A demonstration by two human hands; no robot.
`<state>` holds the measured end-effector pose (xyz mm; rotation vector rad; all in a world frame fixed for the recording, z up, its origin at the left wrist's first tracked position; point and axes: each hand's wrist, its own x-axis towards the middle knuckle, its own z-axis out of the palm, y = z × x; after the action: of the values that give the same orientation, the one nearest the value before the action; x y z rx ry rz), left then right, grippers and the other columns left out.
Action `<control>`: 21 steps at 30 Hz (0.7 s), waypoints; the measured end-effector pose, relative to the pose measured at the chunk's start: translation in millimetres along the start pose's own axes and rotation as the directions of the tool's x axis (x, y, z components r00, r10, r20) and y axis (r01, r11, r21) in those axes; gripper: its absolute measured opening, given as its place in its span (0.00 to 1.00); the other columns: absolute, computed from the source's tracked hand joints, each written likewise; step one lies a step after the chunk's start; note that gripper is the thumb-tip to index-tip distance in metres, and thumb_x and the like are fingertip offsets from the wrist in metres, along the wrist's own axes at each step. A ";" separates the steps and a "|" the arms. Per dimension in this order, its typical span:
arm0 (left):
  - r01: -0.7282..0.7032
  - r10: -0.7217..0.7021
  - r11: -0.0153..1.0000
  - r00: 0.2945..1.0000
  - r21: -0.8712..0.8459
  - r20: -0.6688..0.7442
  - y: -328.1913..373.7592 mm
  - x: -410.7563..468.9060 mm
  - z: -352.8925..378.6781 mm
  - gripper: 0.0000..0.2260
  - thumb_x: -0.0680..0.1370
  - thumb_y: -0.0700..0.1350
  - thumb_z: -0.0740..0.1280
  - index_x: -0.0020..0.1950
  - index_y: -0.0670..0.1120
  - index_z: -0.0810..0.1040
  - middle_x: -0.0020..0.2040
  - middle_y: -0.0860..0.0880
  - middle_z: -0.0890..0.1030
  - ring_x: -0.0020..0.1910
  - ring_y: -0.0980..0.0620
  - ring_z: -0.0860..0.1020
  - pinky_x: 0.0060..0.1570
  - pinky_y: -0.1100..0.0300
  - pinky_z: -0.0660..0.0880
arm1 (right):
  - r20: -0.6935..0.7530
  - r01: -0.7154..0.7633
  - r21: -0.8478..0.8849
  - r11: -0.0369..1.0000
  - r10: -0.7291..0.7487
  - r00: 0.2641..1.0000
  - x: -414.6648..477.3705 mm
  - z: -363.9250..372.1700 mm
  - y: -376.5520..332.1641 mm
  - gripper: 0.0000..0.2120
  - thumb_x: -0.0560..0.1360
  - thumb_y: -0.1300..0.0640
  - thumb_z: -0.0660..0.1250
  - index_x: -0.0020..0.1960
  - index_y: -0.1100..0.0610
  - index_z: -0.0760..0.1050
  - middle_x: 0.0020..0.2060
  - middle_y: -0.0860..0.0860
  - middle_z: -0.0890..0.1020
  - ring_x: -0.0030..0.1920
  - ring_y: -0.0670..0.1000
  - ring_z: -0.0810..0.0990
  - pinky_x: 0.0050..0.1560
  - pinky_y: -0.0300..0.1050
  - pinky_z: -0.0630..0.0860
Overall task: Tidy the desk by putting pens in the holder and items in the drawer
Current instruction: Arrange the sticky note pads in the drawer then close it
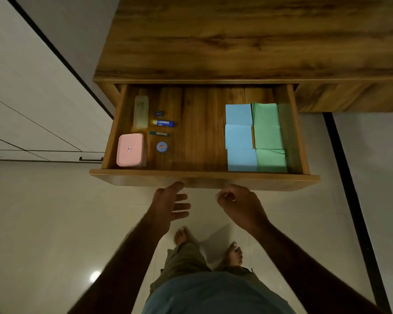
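The wooden drawer [204, 179] stands pulled out below the desk top [247, 39]. Inside on the left lie a pink box [130, 150], a clear case [141, 112], a small sharpener [159, 113], a blue and yellow glue stick [163, 123], a thin green pen-like item [159, 133] and a round blue tin [162, 147]. Blue papers [238, 137] and green papers [268, 137] fill the right side. My left hand [170, 206] hovers just below the drawer front, fingers spread, thumb at its lower edge. My right hand [238, 203] is beside it, fingers curled, holding nothing visible.
Pale tiled floor [55, 223] lies all around, with my bare feet below the hands. White cabinets with dark handles [90, 158] stand at the left. A black strip [349, 189] runs down the floor at the right. No pen holder is in view.
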<state>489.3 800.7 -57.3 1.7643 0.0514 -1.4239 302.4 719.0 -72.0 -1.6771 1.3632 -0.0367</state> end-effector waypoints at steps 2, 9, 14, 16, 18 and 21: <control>0.113 -0.102 0.983 0.991 -0.146 0.085 3.4 6.4 -6.0 0.16 0.78 0.53 0.69 0.57 0.45 0.70 0.60 0.36 0.77 0.55 0.34 0.80 0.57 0.39 0.78 | 0.170 -0.300 0.335 0.893 0.256 0.952 -0.4 0.1 -3.3 0.15 0.76 0.40 0.69 0.55 0.49 0.79 0.47 0.47 0.86 0.48 0.51 0.86 0.49 0.52 0.83; 0.125 -0.068 0.959 0.972 -0.253 0.224 32.1 41.0 -22.8 0.22 0.81 0.53 0.64 0.70 0.45 0.64 0.63 0.31 0.75 0.58 0.31 0.78 0.52 0.41 0.78 | 0.247 -0.444 0.753 0.485 0.417 0.875 22.0 12.8 -25.8 0.23 0.77 0.37 0.67 0.65 0.49 0.73 0.56 0.56 0.84 0.52 0.58 0.86 0.46 0.60 0.85; 0.121 -0.071 0.974 0.965 -0.190 0.253 31.8 54.9 -26.1 0.24 0.82 0.56 0.60 0.68 0.37 0.68 0.62 0.32 0.77 0.57 0.33 0.79 0.47 0.44 0.79 | 0.189 -0.409 0.795 0.448 0.459 0.868 37.7 21.5 -41.0 0.23 0.83 0.42 0.60 0.68 0.58 0.73 0.57 0.58 0.85 0.51 0.58 0.86 0.42 0.53 0.83; 0.132 -0.087 0.979 0.961 -0.158 0.262 35.4 57.3 -25.6 0.26 0.83 0.57 0.59 0.68 0.36 0.68 0.63 0.33 0.76 0.58 0.33 0.79 0.45 0.45 0.79 | 0.172 -0.413 0.787 0.458 0.480 0.860 38.8 19.0 -47.3 0.21 0.84 0.43 0.59 0.64 0.59 0.75 0.57 0.58 0.84 0.52 0.59 0.85 0.44 0.54 0.82; 0.135 -0.093 0.981 0.958 -0.140 0.270 40.0 57.5 -22.5 0.25 0.83 0.58 0.59 0.69 0.38 0.68 0.65 0.34 0.75 0.59 0.33 0.78 0.45 0.45 0.80 | 0.158 -0.416 0.771 0.481 0.489 0.858 40.3 15.1 -51.4 0.18 0.84 0.44 0.58 0.58 0.58 0.76 0.56 0.58 0.85 0.52 0.59 0.85 0.47 0.55 0.82; 0.146 -0.106 0.981 0.955 -0.126 0.277 51.5 60.5 -20.7 0.25 0.82 0.58 0.59 0.69 0.39 0.67 0.66 0.35 0.75 0.58 0.33 0.79 0.43 0.45 0.80 | 0.135 -0.410 0.769 0.490 0.502 0.854 48.2 12.6 -62.0 0.16 0.84 0.44 0.57 0.54 0.55 0.76 0.55 0.58 0.85 0.52 0.59 0.85 0.50 0.56 0.81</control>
<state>553.1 753.1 -77.5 1.4578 0.1224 -1.6986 374.0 685.6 -62.2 -0.5388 1.5285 -0.3697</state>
